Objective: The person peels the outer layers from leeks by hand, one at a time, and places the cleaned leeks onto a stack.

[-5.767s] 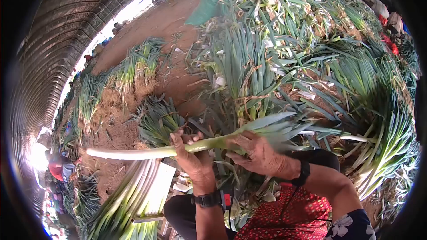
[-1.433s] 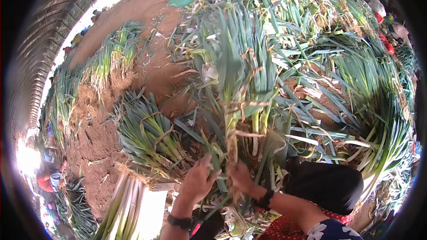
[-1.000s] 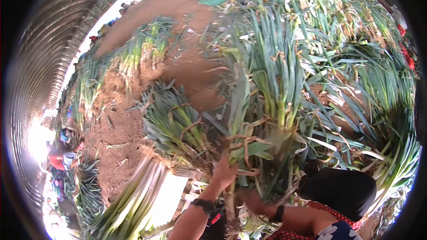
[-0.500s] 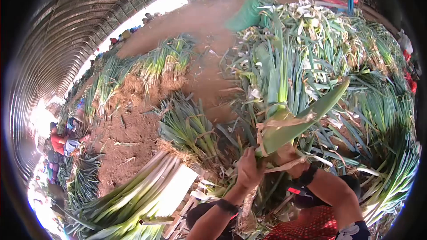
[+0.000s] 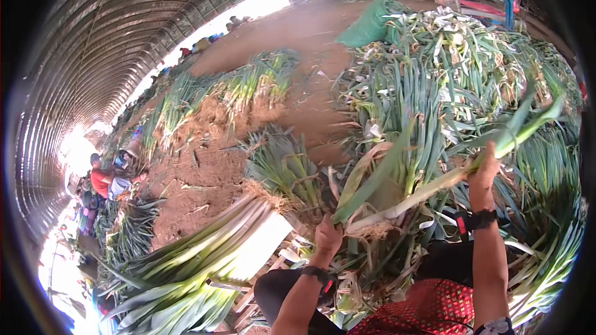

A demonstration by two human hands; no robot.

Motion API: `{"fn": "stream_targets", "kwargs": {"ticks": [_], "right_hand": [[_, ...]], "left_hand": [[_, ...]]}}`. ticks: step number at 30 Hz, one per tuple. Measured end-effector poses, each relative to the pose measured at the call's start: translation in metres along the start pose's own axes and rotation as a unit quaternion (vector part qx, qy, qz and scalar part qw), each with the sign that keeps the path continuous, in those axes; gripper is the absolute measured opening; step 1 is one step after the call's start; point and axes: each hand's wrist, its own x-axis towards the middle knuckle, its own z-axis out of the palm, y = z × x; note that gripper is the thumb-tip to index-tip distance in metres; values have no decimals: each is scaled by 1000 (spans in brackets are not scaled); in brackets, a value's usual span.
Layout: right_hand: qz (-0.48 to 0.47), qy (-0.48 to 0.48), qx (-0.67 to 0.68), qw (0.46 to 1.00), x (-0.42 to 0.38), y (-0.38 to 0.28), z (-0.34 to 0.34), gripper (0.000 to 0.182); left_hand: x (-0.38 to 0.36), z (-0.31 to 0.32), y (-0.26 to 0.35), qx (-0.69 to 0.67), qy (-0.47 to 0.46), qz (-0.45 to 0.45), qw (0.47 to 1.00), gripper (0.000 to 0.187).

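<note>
The right hand closes around the leek, its root end lying towards 8 o'clock and leaves towards 2. Held at one end, its shaft could bend or crack if swung against the heap. The left hand, curled on a peeled leaf, may tear it by pulling hard. Leaf blur and the left hand's hidden fingertips obscure details.
</note>
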Motion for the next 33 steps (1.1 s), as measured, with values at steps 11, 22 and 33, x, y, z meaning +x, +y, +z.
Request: {"fn": "stream_targets", "kwargs": {"ticks": [11, 22, 33], "right_hand": [[115, -162, 32, 979, -90, -32, 27, 51], [370, -308, 15, 877, -123, -35, 50, 39], [440, -308, 90, 839, -145, -37, 67, 40]], "left_hand": [[-5, 7, 103, -365, -297, -50, 881, 47], [-46, -14, 186, -380, -89, 101, 915, 45], [-19, 26, 187, -300, 58, 125, 944, 30]]}}
